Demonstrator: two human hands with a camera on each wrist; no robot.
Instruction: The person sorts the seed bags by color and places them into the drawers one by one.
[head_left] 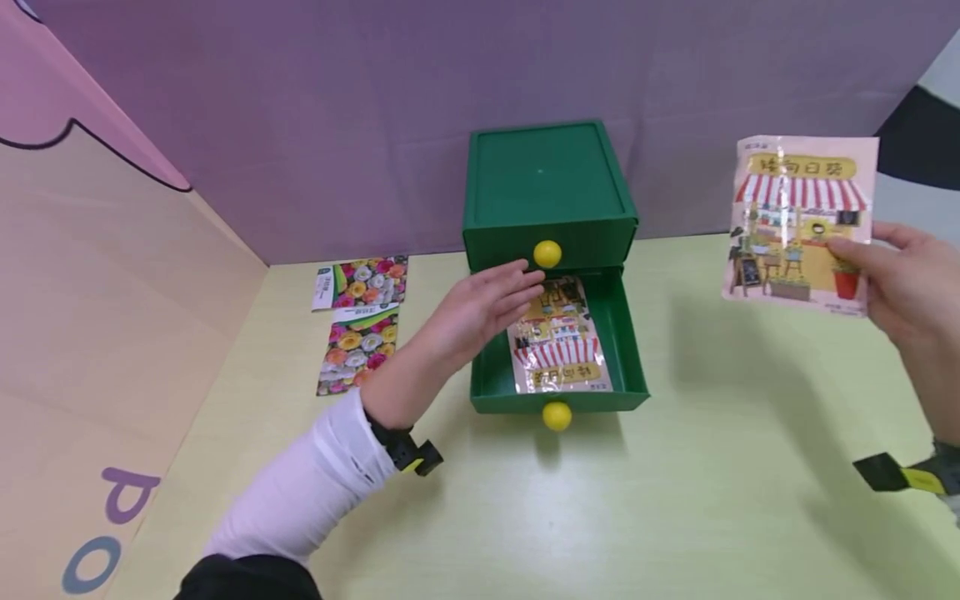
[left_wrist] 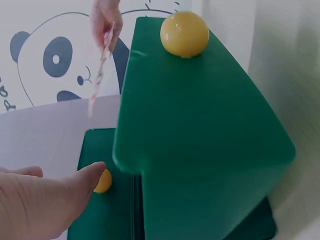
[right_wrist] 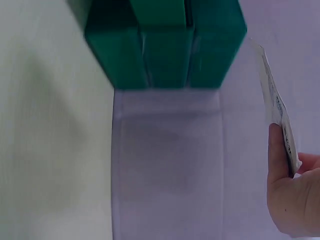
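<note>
**Two packets, one in the drawer and one in the air**

One thin seed packet (head_left: 801, 223) is held up at the right, well clear of the worktop (head_left: 735, 467), by the right hand (head_left: 911, 292): the thumb lies across its front near the right edge and the fingers are behind it. A matching packet (head_left: 558, 337) lies flat in the open lower drawer (head_left: 628, 333) of a small green chest (head_left: 547, 196). The left hand (head_left: 480, 308) reaches over the drawer's left rim with fingers straight and relaxed, tips near the upper yellow knob (head_left: 547, 253), gripping nothing.

The held packet looks light, flat and floppy, with a glossy film face that is probably a little slippery. It should bend rather than break, so a pinch at an edge or corner seems enough. The one in the drawer lies close to the walls and would likely be easiest to lift by sliding a fingertip under a free edge.

Two flower packets (head_left: 360, 321) lie on the worktop to the left of the chest.
</note>
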